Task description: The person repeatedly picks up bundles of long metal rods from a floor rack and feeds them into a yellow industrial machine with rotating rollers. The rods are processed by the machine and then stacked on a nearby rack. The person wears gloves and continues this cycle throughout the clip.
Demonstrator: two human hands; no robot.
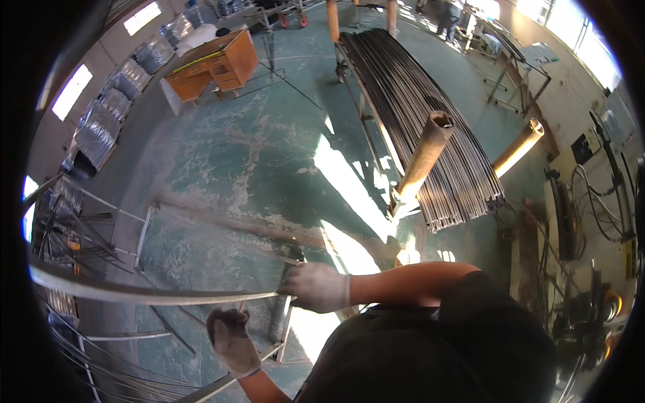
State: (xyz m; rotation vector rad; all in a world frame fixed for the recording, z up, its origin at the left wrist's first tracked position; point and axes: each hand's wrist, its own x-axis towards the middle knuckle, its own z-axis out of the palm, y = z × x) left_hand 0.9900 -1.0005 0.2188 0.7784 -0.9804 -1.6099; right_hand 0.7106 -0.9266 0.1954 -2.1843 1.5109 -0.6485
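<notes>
Right hand pinches the metal bar at its end; left hand hovers nearby, fingers and thumb parted.

Green floor — pale-blotched, grey bar, off-white gloves, orange-brown desk

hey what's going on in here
A person in work gloves is handling a long metal bar. The right hand is at the bar's right end and appears closed on it. The left hand is just below the bar, looking loosely open and not gripping it. Farther off, a stack of dark metal rods lies between brown posts.
</notes>
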